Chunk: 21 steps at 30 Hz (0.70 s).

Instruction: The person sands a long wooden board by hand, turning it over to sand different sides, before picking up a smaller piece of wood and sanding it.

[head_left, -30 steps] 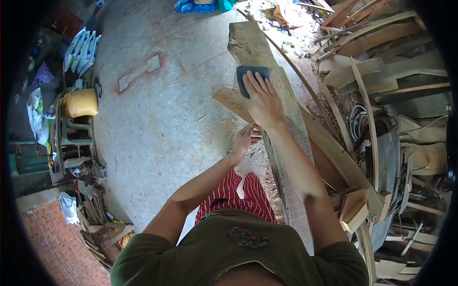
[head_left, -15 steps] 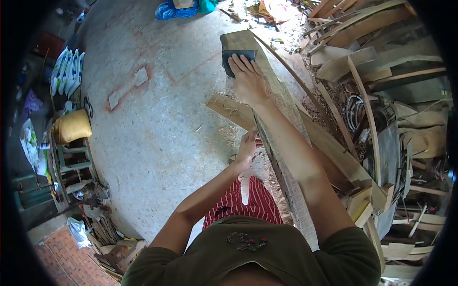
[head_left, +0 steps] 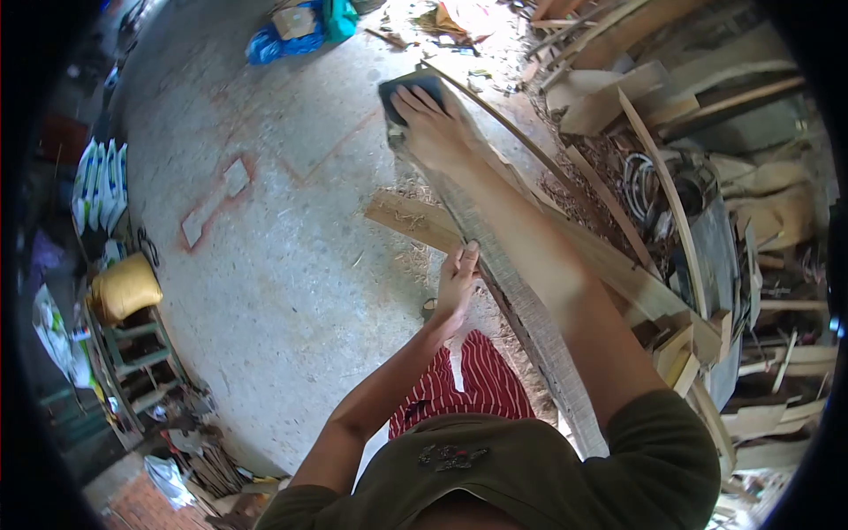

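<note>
A long wooden plank runs up from beside my body to the far end of the work. At its far end my right hand lies over a dark sheet of sandpaper, pressing it against the wood with the fingers slightly parted. My left hand grips the plank's left edge, nearer to me. The thumb side shows, while some fingers are hidden at the edge. Another board crosses beneath the plank, with shavings on it.
Several boards and offcuts crowd the right side, near a coiled cable. Blue plastic lies on the concrete floor at the back. A yellow sack sits on a green rack at left.
My right hand and the sandpaper have slid to the plank's far end. My left hand has shifted slightly along the edge, its thumb now higher. The camera view has turned a little.
</note>
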Available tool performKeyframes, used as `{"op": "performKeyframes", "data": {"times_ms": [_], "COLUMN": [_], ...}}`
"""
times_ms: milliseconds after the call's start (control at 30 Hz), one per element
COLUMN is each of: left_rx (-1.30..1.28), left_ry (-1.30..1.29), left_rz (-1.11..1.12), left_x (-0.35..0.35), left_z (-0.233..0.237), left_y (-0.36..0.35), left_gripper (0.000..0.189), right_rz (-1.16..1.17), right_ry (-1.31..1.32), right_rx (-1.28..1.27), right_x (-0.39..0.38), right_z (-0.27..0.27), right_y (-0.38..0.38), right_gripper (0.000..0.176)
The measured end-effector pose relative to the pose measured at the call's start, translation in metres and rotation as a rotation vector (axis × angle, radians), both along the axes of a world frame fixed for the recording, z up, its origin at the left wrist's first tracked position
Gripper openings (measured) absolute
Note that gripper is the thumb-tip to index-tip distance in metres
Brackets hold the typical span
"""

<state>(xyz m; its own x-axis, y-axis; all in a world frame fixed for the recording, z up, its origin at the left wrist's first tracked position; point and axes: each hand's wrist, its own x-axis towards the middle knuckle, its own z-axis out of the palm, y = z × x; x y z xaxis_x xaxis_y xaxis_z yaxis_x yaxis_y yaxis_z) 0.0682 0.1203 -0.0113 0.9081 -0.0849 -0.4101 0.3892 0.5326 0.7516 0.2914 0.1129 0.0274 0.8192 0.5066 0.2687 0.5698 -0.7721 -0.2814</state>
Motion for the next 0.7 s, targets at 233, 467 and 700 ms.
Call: {"op": "performKeyframes", "data": {"times_ms": [233,467,700], "left_rx": [0.032,0.126,0.17], "left_ry": [0.153,0.151,0.185], "left_rz": [0.082,0.061,0.085], "left_x": [0.0,-0.002,0.005], "left_z": [-0.009,-0.007,-0.002], "left_y": [-0.004,-0.014,-0.021], "left_gripper": [0.027,0.06,0.063], "right_rz": [-0.112,-0.262,-0.425], "right_ry": [-0.038,0.072,0.0], "right_rx": [-0.034,-0.02,0.039], "right_x": [-0.061,-0.148,-0.182], "right_z": [0.003,0.013,0.0], "right_y": [-0.043,-0.097,-0.124], "right_gripper": [0.059,0.059,0.063]}}
